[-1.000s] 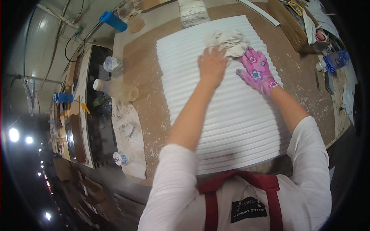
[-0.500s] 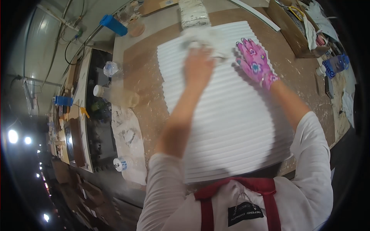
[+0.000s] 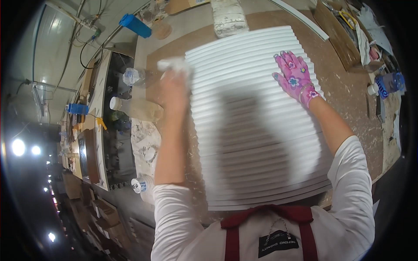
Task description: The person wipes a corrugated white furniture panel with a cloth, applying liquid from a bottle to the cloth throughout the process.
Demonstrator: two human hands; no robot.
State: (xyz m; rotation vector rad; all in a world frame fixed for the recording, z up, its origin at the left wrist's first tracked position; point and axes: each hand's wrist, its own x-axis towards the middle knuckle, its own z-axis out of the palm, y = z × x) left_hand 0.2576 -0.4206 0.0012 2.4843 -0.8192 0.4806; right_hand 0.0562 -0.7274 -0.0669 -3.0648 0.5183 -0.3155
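Observation:
A white ridged panel (image 3: 244, 65) lies on the brown work board in front of me, with shadow over its middle and lower part. My right hand (image 3: 296, 78), in a pink flowered glove, rests flat near the panel's upper right edge with its fingers spread. Just past the panel's left edge, my bare left hand (image 3: 174, 89) is smeared by motion. It grips a white cloth (image 3: 173, 65), also blurred, which shows beyond the fingers.
Clear plastic bottles (image 3: 135, 77) and a bottle of yellowish liquid (image 3: 141, 108) line the left side. A blue bottle (image 3: 136, 26) lies far left. At the far end sits a whitish wrapped block (image 3: 228, 19). A cardboard box (image 3: 342, 41) of tools and another bottle (image 3: 387, 83) are right.
My left hand has swept the cloth leftward from the panel's upper part to beyond its left edge. My right hand stays flat on the panel. The whole view has shifted slightly.

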